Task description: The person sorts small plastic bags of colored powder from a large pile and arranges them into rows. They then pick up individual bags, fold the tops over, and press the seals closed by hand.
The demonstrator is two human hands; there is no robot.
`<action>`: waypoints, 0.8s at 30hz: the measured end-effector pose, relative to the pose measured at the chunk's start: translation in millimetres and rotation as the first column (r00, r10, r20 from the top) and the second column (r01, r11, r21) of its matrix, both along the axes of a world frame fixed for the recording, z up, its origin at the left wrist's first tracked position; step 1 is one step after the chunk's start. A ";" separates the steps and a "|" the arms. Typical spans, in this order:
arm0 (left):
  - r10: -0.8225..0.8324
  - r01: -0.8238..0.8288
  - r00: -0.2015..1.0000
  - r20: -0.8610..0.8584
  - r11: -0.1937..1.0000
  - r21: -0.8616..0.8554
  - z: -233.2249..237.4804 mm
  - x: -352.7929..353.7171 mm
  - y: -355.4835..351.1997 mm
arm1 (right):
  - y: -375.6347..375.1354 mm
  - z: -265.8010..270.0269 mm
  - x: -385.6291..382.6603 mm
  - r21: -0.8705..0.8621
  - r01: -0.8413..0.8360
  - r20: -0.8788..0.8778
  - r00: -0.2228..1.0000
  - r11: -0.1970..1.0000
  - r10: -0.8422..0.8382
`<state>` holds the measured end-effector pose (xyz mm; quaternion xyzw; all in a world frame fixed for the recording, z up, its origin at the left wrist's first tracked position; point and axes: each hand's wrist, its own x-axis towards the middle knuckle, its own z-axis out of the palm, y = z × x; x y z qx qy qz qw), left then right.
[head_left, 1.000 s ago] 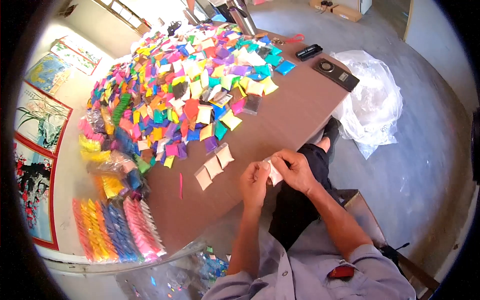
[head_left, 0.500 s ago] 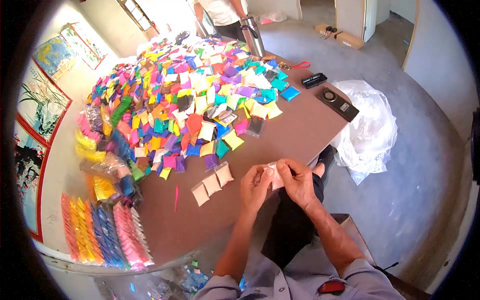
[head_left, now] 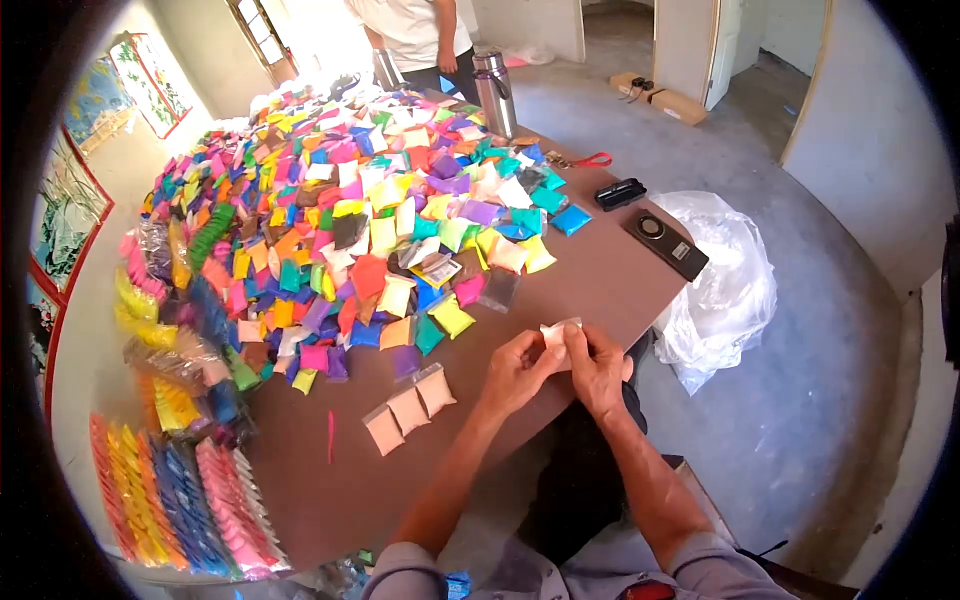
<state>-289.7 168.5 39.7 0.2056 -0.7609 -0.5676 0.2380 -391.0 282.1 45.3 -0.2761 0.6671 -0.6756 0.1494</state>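
Between the fingers of both hands is a small pale packet (head_left: 553,334), partly hidden by them, just over the table's near edge. My left hand (head_left: 520,370) pinches its left side. Thumb and fingers of my right hand (head_left: 595,365) are closed on its right side. To the left, three peach-coloured packets (head_left: 408,411) lie in a slanting row on the brown table (head_left: 400,510). A thin pink strip (head_left: 331,437) lies farther left. Beyond my hands spreads a big heap of colourful packets (head_left: 330,230).
Packets in neat coloured rows (head_left: 185,500) line the table's left edge. A steel flask (head_left: 494,95), a black case (head_left: 620,194) and a dark device with a dial (head_left: 666,243) stand or lie along the right side. A plastic bag (head_left: 720,290) is on the floor. A person (head_left: 420,35) stands behind.
The view has shifted, so the table contents appear lower and farther left. Both hands still hold the pale packet, which now shows more of its top above the fingers.
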 end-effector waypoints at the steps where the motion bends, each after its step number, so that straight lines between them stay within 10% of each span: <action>1: -0.014 0.014 1.000 -0.015 1.000 -0.004 1.0 -0.9 0.1 | -0.7 1.7 0.5 -0.009 0.014 0.001 1.000 1.000 -0.014; 24: -0.079 0.103 0.991 -0.112 0.968 0.230 -9.5 1.4 -3.7 | -14.9 -12.2 4.0 0.015 0.058 0.018 0.998 0.998 -0.058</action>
